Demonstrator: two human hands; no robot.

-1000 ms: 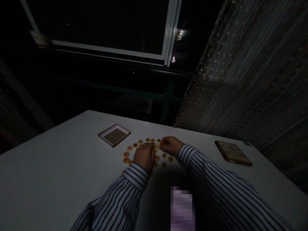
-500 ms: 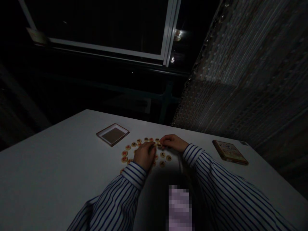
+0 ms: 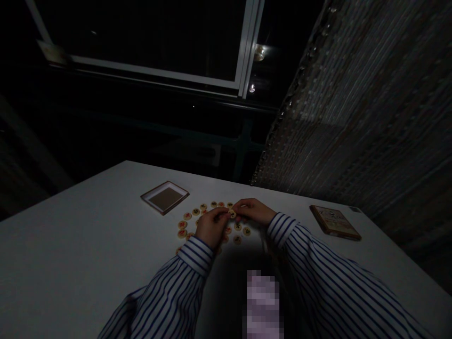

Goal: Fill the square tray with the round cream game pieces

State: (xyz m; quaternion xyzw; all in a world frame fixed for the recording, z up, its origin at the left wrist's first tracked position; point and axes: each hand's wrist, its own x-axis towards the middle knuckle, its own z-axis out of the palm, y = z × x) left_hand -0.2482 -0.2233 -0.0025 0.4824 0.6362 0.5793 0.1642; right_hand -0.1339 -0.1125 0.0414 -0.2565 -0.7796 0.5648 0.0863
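A round wooden Chinese chess piece (image 3: 232,214) with a dark character is pinched between my two hands, tilted so its face shows. My left hand (image 3: 212,226) has thumb and fingers closed on its left edge. From the right, my right hand (image 3: 254,210) grips the other edge with its fingertips. Around and beneath the hands lie more round pieces with red or black characters, such as a red piece (image 3: 182,224) in the curved row on the left and a black piece (image 3: 246,231) on the right. My left hand covers some of them.
All this lies on a white table (image 3: 88,245). An open shallow box tray (image 3: 165,197) sits back left. A flat printed box (image 3: 335,222) rests at the right. Behind the table are a window frame (image 3: 155,70) and a string curtain (image 3: 339,103). The room is dim.
My left fingertips have risen slightly and closed on the piece by my right hand. Its face now shows more clearly between both hands. The other pieces stay put.
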